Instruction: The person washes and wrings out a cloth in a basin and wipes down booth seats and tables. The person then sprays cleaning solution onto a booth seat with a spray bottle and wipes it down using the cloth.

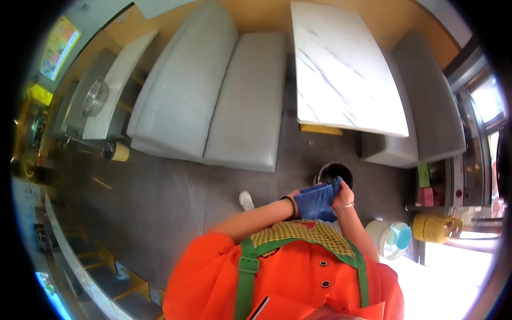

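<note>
A blue cloth (316, 202) is bunched and folded in front of my apron, held between both hands. My left hand (295, 196), with a dark band at the wrist, is closed on the cloth's left side; most of its fingers are hidden behind it. On the other side my right hand (344, 197), wearing a bracelet, grips the cloth's upper right corner. Just beyond the hands a dark round bin (348, 173) stands on the floor, partly covered by the cloth and fingers.
Ahead right is a white marble-patterned table (346, 69) between a grey bench (248, 101) and another grey seat (426, 96). A white bucket (378, 234) and a yellow gas cylinder (429, 228) stand at right. A metal bowl (95, 97) sits on a table far left.
</note>
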`<state>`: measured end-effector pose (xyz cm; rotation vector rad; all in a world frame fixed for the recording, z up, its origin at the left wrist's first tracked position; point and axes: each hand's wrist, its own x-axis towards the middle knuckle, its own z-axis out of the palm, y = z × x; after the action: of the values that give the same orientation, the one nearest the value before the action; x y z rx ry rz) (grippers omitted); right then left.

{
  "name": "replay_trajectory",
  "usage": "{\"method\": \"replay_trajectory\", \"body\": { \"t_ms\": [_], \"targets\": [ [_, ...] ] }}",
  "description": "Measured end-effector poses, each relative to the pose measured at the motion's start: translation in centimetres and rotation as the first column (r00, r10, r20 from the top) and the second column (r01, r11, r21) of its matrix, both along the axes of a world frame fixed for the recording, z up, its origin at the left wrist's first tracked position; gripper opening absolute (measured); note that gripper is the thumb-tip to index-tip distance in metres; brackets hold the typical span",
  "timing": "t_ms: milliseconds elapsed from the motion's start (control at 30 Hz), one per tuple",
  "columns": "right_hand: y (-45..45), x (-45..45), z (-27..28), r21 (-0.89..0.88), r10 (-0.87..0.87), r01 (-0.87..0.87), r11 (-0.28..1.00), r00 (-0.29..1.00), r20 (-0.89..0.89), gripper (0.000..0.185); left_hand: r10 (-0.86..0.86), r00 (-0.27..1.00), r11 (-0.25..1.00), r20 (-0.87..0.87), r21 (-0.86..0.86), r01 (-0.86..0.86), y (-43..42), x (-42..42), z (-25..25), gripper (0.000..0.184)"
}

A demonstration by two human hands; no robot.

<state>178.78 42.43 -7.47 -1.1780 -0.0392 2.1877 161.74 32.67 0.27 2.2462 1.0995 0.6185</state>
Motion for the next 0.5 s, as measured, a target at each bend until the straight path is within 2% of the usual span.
{"method": "replay_trajectory", "body": {
  "t_ms": [67, 133, 200, 233, 267, 333, 367, 400, 433, 500],
  "targets": [
    [0.8, -2.1, 3.0, -0.007, -0.027, 0.029, 1.000, 0.987, 0.161, 0.036, -0.014, 0.964, 0.973, -0.266, -0.226, -0.048, -2.8, -6.5, -3.9, 0.046],
    [0.4, -4.5, 3.3, 0.033, 0.009, -0.010, 0.999, 0.999, 0.032, 0.035, 0.255, 0.946, 0.850, -0.200, -0.420, -0.318, -6.5, -14.5, -1.5, 0.049],
    [-0.8, -7.5, 0.9, 0.040, 0.012, -0.014, 0.999, 0.999, 0.045, 0.034, 0.422, 0.866, 0.764, -0.267, -0.409, -0.499, -11.1, -22.4, -2.3, 0.050],
    [-1.8, -9.5, 0.1, 0.022, 0.035, -0.038, 0.999, 0.993, 0.111, 0.035, 0.482, 0.815, 0.735, -0.323, -0.357, -0.576, -13.4, -26.3, -3.1, 0.050],
    [-2.5, -11.4, -0.5, 0.001, 0.057, -0.058, 0.998, 0.982, 0.178, 0.036, 0.537, 0.757, 0.700, -0.373, -0.304, -0.646, -15.7, -29.6, -3.6, 0.049],
    [-4.5, -16.7, -0.4, -0.080, 0.087, -0.070, 0.994, 0.970, 0.225, 0.030, 0.588, 0.646, 0.574, -0.486, -0.312, -0.757, -19.2, -34.9, -2.5, 0.050],
    [-5.2, -18.7, -0.2, -0.097, 0.169, -0.158, 0.983, 0.979, 0.117, 0.029, 0.591, 0.644, 0.574, -0.486, -0.307, -0.759, -20.6, -36.5, -1.9, 0.050],
    [-5.6, -20.4, 0.1, -0.091, 0.168, -0.158, 0.983, 0.979, 0.116, 0.029, 0.650, 0.584, 0.493, -0.486, -0.315, -0.811, -21.7, -37.8, -1.4, 0.052],
    [-5.7, -22.1, 0.8, -0.097, 0.276, -0.269, 0.958, 0.958, 0.073, 0.030, 0.704, 0.519, 0.408, -0.485, -0.322, -0.854, -22.5, -38.7, -1.3, 0.053],
    [-5.7, -25.1, 3.4, -0.117, 0.427, -0.419, 0.901, 0.902, 0.057, 0.028, 0.759, 0.479, 0.364, -0.440, -0.324, -0.874, -23.7, -39.7, -2.7, 0.054]
  ]
}}
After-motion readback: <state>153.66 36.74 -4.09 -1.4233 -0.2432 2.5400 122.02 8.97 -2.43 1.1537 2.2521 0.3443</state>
